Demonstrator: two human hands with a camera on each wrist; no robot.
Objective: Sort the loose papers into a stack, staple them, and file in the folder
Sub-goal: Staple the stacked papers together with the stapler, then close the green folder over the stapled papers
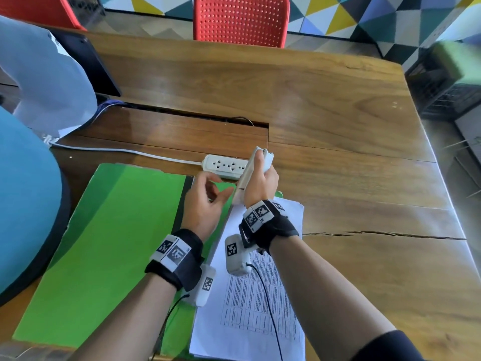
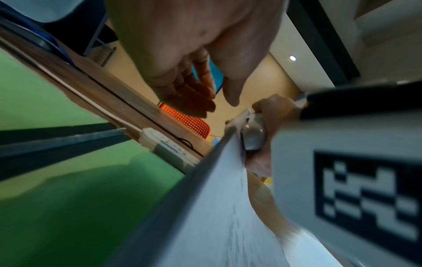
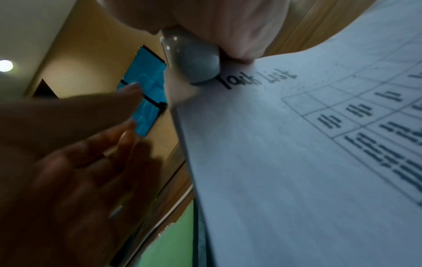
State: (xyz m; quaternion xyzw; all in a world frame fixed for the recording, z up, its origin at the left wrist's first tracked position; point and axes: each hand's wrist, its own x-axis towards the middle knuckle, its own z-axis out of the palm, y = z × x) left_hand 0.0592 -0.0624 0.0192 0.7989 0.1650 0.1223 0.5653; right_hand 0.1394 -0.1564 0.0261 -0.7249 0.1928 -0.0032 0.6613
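A green folder (image 1: pixel 104 243) lies open on the wooden table (image 1: pixel 338 126). On its right side rests a stack of printed papers (image 1: pixel 255 308) whose far left corner is lifted off the table. My right hand (image 1: pixel 260 183) grips a white-grey stapler (image 1: pixel 266 158) that is clamped over that lifted corner. The right wrist view shows the stapler (image 3: pixel 191 61) sitting on the sheet (image 3: pixel 297 162) beside a handwritten heading. My left hand (image 1: pixel 208 196) hovers just left of the raised paper edge, fingers relaxed and holding nothing. In the left wrist view, its fingers (image 2: pixel 194 94) are spread near the stapler (image 2: pixel 253 137).
A white power strip (image 1: pixel 226 165) with its cable lies just beyond the hands. Another person in blue (image 1: pixel 23 204) sits close on the left. A dark device (image 1: pixel 88 63) stands at the back left, and a red chair (image 1: pixel 242 19) stands across the table. The table edge runs down the right.
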